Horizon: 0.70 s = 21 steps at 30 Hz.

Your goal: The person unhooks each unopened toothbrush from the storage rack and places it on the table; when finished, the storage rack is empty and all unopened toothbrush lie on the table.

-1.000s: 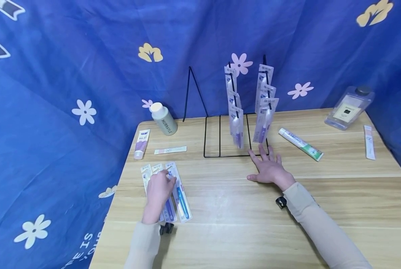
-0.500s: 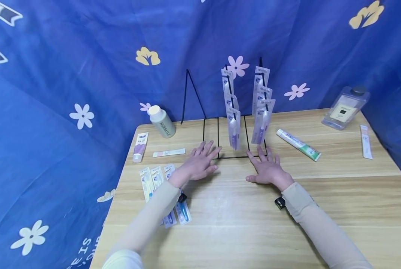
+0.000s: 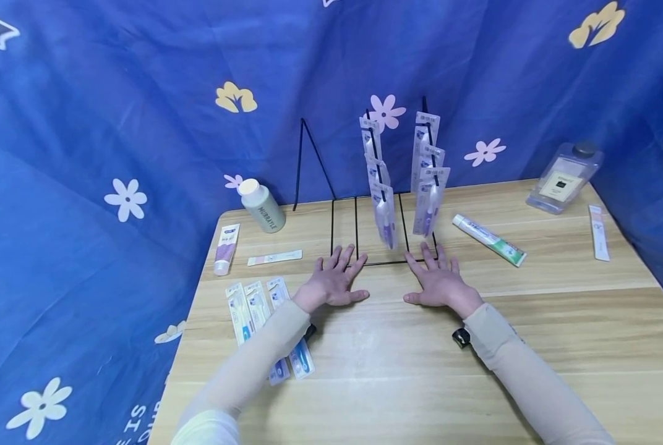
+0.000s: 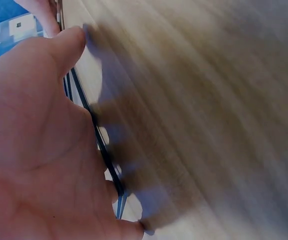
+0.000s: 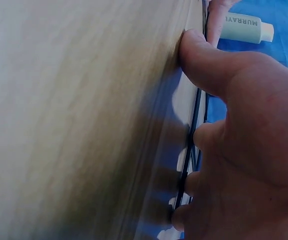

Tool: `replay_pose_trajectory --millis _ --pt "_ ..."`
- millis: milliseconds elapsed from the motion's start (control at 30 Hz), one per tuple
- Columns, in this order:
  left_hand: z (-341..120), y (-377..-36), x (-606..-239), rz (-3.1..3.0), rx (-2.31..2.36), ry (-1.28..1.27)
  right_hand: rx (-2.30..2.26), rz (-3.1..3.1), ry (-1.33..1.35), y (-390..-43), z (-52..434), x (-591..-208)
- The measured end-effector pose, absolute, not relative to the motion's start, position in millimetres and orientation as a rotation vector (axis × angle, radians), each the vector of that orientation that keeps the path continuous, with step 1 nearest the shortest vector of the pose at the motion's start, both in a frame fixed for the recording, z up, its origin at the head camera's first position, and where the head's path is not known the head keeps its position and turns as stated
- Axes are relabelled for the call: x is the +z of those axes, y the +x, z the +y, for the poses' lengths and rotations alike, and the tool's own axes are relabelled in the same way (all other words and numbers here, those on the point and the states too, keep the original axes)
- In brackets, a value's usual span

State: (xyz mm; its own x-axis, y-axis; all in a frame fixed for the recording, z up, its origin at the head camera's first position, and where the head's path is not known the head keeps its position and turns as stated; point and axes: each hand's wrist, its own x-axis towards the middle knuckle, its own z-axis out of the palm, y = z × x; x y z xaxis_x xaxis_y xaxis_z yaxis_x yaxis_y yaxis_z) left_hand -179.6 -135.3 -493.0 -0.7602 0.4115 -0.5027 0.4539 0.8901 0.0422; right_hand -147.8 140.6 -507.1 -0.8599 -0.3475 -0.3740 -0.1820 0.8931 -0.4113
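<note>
My left hand (image 3: 334, 281) and right hand (image 3: 434, 281) lie flat on the wooden table (image 3: 398, 371), fingers spread, holding nothing. Their fingertips reach the front bar of a black wire rack (image 3: 344, 213). Packaged toothbrushes hang on the rack's two pegs (image 3: 384, 210) (image 3: 428, 191). More toothbrush packs (image 3: 248, 306) lie flat left of my left forearm, partly under the sleeve. The left wrist view shows my palm (image 4: 38, 150) over the black wire (image 4: 101, 145). In the right wrist view my fingers (image 5: 244, 140) sit beside the same wire (image 5: 189, 150).
A green-white toothpaste tube (image 3: 488, 240) lies right of the rack. A pale bottle (image 3: 259, 206), a small purple tube (image 3: 226, 249) and a thin sachet (image 3: 274, 257) sit at the back left. A clear flask (image 3: 562, 178) and another sachet (image 3: 598, 232) are far right. Blue flowered cloth surrounds the table.
My left hand left the flat toothbrush packs and moved right and forward to lie flat by the rack's front bar. The right hand stayed nearly still.
</note>
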Motion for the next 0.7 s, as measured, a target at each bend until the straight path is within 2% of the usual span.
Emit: replay_pose_trajectory --millis 333,467,600,700 --pt "-131.3 -179.9 -494.7 2.539 -0.125 0.602 -0.629 2.896 -0.44 -140.5 142.5 -497.7" --pt "-130.2 -180.0 -494.2 2.535 -0.14 0.604 -1.135 3.138 -0.6 -129.0 137.1 -478.5" --pt "-130.9 -179.8 -491.7 2.529 -0.138 0.589 -1.743 3.132 -0.826 -126.2 125.5 -454.9" --pt "-132.3 -180.4 -491.7 2.525 -0.143 0.574 -1.956 3.078 -0.871 -133.4 115.3 -439.5"
